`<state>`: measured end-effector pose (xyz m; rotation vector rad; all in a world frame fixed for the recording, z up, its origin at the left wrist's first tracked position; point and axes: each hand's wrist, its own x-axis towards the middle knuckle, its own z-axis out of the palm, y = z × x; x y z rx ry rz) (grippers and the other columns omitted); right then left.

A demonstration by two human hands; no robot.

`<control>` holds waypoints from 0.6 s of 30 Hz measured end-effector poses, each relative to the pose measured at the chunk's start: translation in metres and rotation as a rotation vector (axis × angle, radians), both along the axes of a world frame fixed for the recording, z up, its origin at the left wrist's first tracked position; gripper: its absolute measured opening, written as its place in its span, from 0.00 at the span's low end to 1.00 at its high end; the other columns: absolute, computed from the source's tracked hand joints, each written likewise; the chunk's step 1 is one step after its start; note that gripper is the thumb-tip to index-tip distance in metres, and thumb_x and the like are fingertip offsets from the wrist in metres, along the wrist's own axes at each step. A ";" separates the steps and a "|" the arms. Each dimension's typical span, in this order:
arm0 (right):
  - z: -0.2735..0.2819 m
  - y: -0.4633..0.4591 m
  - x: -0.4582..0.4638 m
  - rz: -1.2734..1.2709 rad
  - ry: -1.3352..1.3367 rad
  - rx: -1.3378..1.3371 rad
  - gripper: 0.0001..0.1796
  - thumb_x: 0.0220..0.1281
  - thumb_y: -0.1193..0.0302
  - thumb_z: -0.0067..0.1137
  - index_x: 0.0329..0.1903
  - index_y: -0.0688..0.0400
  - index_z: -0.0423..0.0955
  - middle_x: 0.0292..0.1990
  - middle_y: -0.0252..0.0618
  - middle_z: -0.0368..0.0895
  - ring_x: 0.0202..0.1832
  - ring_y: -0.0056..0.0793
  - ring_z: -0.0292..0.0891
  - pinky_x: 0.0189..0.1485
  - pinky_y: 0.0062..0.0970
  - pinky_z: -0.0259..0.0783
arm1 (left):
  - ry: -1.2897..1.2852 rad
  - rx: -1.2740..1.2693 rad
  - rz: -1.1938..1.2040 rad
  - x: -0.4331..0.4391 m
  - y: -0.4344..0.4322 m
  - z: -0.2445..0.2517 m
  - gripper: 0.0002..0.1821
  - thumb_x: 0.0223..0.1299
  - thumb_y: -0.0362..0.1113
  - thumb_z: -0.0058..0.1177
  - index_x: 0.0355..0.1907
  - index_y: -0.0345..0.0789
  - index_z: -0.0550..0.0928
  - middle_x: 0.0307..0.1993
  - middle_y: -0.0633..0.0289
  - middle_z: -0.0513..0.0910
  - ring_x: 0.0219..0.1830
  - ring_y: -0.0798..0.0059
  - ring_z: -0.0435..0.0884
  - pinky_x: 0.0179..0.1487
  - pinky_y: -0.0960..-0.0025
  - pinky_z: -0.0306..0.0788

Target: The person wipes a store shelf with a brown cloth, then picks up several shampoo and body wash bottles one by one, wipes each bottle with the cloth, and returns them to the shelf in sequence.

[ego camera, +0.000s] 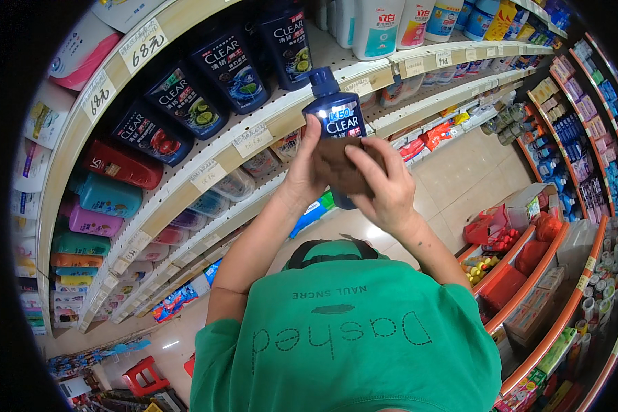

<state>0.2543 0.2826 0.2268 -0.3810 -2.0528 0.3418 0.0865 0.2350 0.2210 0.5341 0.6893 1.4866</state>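
A dark blue Clear shampoo pump bottle [340, 110] is held up in front of the shelf edge, its cap pointing away from me. My left hand [305, 164] grips its left side, with the thumb along the label. Pressed over the lower front of the bottle is a brown cloth [344, 167], somewhat blurred. Fingers of my right hand [389, 183] hold this cloth against the label. The bottle's base shows below the cloth, while its middle is covered. Behind it, several similar dark blue bottles [232, 72] stand on the perforated white shelf [283, 105].
Price tags [252, 139] line the shelf edge near my left forearm. Red, teal and purple bottles [110, 195] fill the shelf to the left. White detergent bottles [378, 28] stand farther right. Orange-edged racks [535, 273] border the tiled aisle [453, 180]. A red plastic stool [145, 377] stands at lower left.
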 end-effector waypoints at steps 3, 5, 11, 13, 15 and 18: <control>0.019 0.015 -0.008 -0.007 0.085 -0.124 0.30 0.46 0.71 0.71 0.56 0.57 0.75 0.52 0.48 0.74 0.51 0.49 0.76 0.49 0.36 0.75 | 0.039 0.021 0.119 0.013 -0.005 0.003 0.41 0.61 0.66 0.55 0.67 0.38 0.68 0.63 0.59 0.73 0.63 0.67 0.74 0.69 0.59 0.67; 0.028 0.029 -0.012 -0.015 0.135 -0.195 0.26 0.51 0.71 0.70 0.55 0.59 0.75 0.51 0.48 0.74 0.51 0.48 0.76 0.51 0.35 0.73 | -0.024 0.072 0.073 0.012 -0.006 -0.002 0.38 0.60 0.56 0.63 0.66 0.38 0.68 0.61 0.60 0.75 0.62 0.68 0.74 0.68 0.59 0.68; 0.000 0.054 -0.016 0.278 0.277 -1.037 0.20 0.68 0.64 0.59 0.57 0.63 0.74 0.50 0.41 0.79 0.52 0.28 0.76 0.55 0.27 0.71 | 0.081 0.076 0.157 0.011 -0.007 0.005 0.32 0.58 0.40 0.68 0.63 0.37 0.70 0.54 0.61 0.79 0.58 0.70 0.79 0.64 0.61 0.73; -0.009 0.049 -0.016 0.350 0.309 -1.255 0.21 0.72 0.62 0.56 0.59 0.63 0.73 0.51 0.39 0.80 0.51 0.23 0.76 0.54 0.25 0.72 | 0.075 0.071 0.148 0.005 -0.008 0.010 0.30 0.58 0.37 0.68 0.62 0.35 0.72 0.51 0.60 0.81 0.54 0.70 0.81 0.61 0.63 0.76; -0.019 0.039 -0.014 0.368 0.338 -1.406 0.21 0.75 0.62 0.53 0.61 0.62 0.71 0.50 0.37 0.81 0.48 0.19 0.77 0.51 0.21 0.74 | 0.065 0.082 0.142 0.001 -0.010 0.012 0.30 0.58 0.38 0.68 0.61 0.34 0.73 0.51 0.59 0.82 0.53 0.70 0.82 0.61 0.64 0.77; -0.040 0.035 -0.008 0.460 0.315 -1.556 0.26 0.73 0.57 0.54 0.63 0.62 0.69 0.55 0.40 0.79 0.55 0.24 0.75 0.58 0.25 0.71 | 0.141 0.141 0.109 -0.007 -0.006 0.012 0.32 0.59 0.43 0.66 0.61 0.30 0.71 0.50 0.48 0.82 0.52 0.60 0.84 0.58 0.59 0.79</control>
